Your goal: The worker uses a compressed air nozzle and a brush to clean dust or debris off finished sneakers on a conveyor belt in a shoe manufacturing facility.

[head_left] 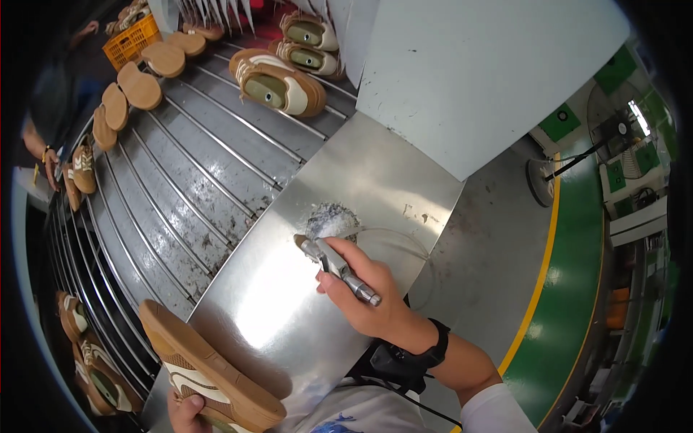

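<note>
Brown shoes [278, 83] lie on a rack of metal rods [229, 135] beside a smudged steel table [379, 169].

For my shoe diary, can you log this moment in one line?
left hand: holds tan shoe | right hand: holds metal tool | nearby: more shoes

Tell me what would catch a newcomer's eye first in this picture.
Probably the silver, pen-shaped metal tool in the right hand, above the shiny steel worktop at the centre. Next, the tan-and-cream lace-up shoe in the left hand at the lower left, tilted with its tan sole showing. Then the upturned tan soles along the rack of parallel metal rods at the upper left.
</note>
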Demonstrator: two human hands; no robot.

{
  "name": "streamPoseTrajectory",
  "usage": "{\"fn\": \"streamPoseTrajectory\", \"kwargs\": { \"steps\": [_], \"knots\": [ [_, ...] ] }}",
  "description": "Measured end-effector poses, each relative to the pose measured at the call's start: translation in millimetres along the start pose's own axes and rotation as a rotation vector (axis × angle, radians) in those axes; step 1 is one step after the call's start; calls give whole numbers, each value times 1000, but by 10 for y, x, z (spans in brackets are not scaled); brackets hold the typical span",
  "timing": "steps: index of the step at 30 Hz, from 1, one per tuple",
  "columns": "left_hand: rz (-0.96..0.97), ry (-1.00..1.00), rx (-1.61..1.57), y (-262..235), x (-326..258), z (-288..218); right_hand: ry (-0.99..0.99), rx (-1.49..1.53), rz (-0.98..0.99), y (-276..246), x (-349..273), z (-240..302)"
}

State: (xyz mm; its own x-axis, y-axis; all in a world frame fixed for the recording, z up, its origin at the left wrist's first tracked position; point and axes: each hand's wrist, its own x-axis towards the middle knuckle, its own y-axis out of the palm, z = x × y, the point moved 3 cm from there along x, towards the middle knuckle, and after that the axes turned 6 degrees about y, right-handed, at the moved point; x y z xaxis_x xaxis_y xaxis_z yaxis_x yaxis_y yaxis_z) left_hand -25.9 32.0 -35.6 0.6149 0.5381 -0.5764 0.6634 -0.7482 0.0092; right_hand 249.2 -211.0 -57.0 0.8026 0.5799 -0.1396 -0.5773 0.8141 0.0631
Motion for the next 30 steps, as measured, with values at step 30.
{"fn": "streamPoseTrajectory", "kwargs": {
  "steps": [30],
  "knots": [
    [638, 1599, 1482, 764, 255, -617, 356, 49, 601, 1108, 374, 482]
  ]
}}
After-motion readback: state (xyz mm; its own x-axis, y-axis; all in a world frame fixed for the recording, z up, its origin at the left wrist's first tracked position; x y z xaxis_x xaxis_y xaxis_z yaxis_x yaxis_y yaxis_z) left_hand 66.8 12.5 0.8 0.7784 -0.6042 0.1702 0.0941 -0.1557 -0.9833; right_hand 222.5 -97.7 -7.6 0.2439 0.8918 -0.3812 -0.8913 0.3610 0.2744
